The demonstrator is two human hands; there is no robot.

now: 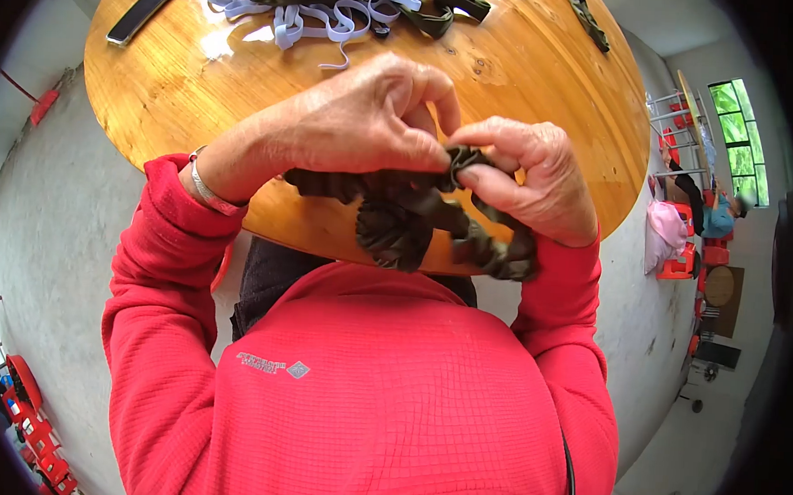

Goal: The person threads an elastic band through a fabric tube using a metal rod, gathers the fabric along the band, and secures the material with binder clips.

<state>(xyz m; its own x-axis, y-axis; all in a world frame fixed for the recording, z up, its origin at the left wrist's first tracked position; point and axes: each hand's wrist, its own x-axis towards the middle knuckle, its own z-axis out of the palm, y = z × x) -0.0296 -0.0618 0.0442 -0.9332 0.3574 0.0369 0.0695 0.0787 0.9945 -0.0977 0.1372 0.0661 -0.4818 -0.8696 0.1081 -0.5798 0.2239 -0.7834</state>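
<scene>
A gathered dark olive fabric band (393, 234) hangs in loops between my hands, over the near edge of the round wooden table (156, 78). My left hand (367, 113) pinches the cloth between thumb and fingers at its upper part. Close beside it, my right hand (537, 178) grips the same band with thumb and bent fingers. The fingertips of both hands nearly meet at a small bunched fold. Part of the band droops below my right hand.
White elastic strips (336, 19) and more olive fabric (433, 15) lie at the table's far side. A dark strap-like object (150, 7) is at the far left, another olive piece (588, 17) far right. Red stools (679, 262) and a pink cloth (665, 231) stand beyond the right side.
</scene>
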